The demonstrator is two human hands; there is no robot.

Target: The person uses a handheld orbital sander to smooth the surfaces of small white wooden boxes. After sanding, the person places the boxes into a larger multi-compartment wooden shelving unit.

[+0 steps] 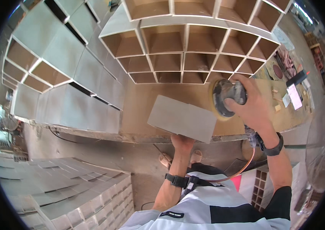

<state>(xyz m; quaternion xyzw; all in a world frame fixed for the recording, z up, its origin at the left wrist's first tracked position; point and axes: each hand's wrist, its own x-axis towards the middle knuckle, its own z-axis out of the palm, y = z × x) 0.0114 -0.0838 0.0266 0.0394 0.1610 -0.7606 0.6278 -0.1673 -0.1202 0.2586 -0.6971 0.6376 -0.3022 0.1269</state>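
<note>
A round orbital sander is gripped in my right hand, its pad turned to the left and raised above the bench. An orange air hose runs from it down toward my waist. My left hand grips a light grey box from below at the bench's front edge. The box's broad smooth face is up and lies tilted. The sander's pad is beside the box's right end; whether they touch I cannot tell. The fingers of my left hand are partly hidden under the box.
Open-fronted grey boxes are stacked at the back of the brown workbench. More grey boxes stand on the left, and another large stack is at lower left. A phone-like white item and small wooden blocks lie at right.
</note>
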